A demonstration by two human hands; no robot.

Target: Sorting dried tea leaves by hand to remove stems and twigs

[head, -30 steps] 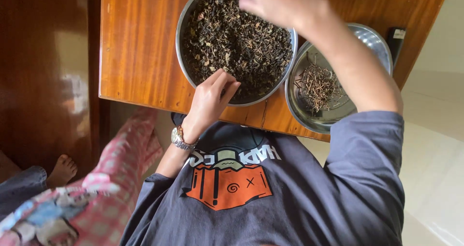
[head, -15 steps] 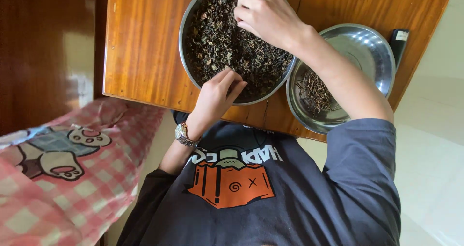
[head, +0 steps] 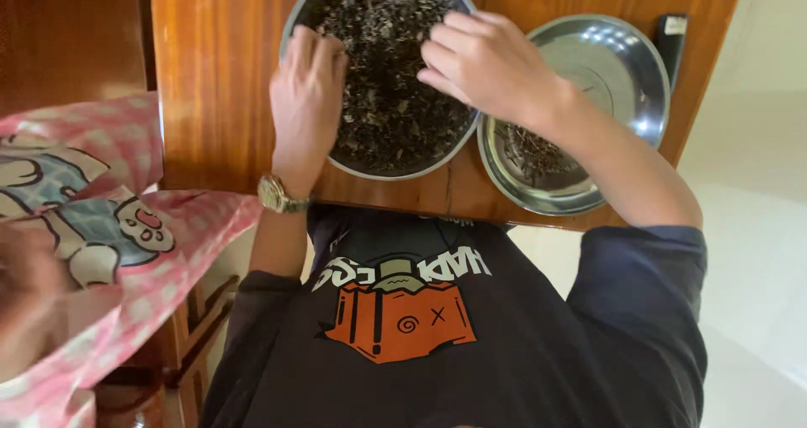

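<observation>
Dried leaves (head: 391,100): dark brown-black w/ pale flecks. Both bowls: large bowl (head: 296,16) & smaller bowl (head: 614,66) shiny silver. Table (head: 218,83): reddish-brown wood grain. Watch (head: 276,194): gold. Cloth (head: 101,218): pink-white check w/ cartoon print. Shirt (head: 538,344): dark grey, orange graphic.

Polished reddish wood surface (head: 218,75) at frame top; pale floor (head: 748,251) at right w/ daylight; dark wood panel (head: 67,33) upper left.

– What sits in the round steel bowl (head: 313,12)?
– Dark dried leaf pieces (head: 387,100), heaped nearly to its rim.
– And beside it?
– A shiny steel plate (head: 622,66), touching the bowl, holding a few dark twiggy bits (head: 530,152).
</observation>
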